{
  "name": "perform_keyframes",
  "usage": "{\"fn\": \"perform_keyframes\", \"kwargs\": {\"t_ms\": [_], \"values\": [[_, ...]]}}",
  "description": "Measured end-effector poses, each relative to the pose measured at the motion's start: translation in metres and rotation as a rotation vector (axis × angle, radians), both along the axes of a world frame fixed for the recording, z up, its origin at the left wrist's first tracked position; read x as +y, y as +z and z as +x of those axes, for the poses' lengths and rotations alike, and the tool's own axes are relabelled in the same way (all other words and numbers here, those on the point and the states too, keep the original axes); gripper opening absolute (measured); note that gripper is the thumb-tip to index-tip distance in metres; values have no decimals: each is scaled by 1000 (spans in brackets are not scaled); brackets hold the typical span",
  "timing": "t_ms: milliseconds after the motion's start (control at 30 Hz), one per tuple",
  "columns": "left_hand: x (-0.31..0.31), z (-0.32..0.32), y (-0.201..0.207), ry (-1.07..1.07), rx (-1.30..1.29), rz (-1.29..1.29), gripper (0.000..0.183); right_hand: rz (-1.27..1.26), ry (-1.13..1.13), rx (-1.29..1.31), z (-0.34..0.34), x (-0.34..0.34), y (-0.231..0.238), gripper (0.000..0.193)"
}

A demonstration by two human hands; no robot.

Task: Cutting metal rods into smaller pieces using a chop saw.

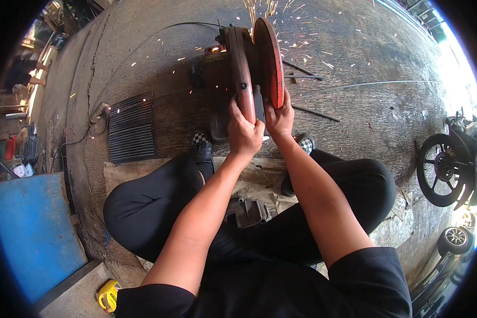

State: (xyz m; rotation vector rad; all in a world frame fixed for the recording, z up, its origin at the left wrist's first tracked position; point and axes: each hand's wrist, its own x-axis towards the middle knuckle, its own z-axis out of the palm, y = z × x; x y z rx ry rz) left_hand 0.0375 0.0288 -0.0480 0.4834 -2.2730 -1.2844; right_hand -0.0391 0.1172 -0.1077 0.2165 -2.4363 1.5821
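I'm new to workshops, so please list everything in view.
Cutting machine: one, red and dark, ahead
Sparks: many, orange, around machine
Bars: many, blackish, left of machine
Loose rods: several, greyish, right of machine
Metal casting: one, grey, below centre
Sheet: one, tan, middle
Panel: one, blue, left
Yellow object: one, yellow, lower left
Motorcycle: one, black, right
Car: one, dark, lower right
Co-worker: one, dark-clad, upper left
Left hand, right hand: one each, bare, on machine

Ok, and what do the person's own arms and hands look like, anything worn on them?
The left arm and right arm are bare below short, plain black sleeves. The left hand and right hand are ungloved; no watch or bracelet shows.
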Motion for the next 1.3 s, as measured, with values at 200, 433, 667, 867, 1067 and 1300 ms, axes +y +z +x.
{"fn": "perform_keyframes", "kwargs": {"t_ms": [200, 433, 667, 867, 1067, 1300], "values": [[-2, 2, -5, 10, 45, -84, 70, 1, -3, 29, 3, -3, 4, 62], [-1, 1, -2, -1, 89, -100, 71, -28, -5, -40, 1, -2, -2, 60], [1, 2, 2, -10, 13, -62, 71, -7, -11, -10, 1, -1, -3, 57], [0, 2, 1, -12, 50, -83, 71, -36, 1, -28, 2, -2, 0, 57], [1, 2, 0, 2, 28, -21, 70, -13, -20, -34, 2, -2, -2, 58], [0, 2, 0, -25, 42, -54, 71, 7, -37, -39, 3, -2, 4, 59]]}}
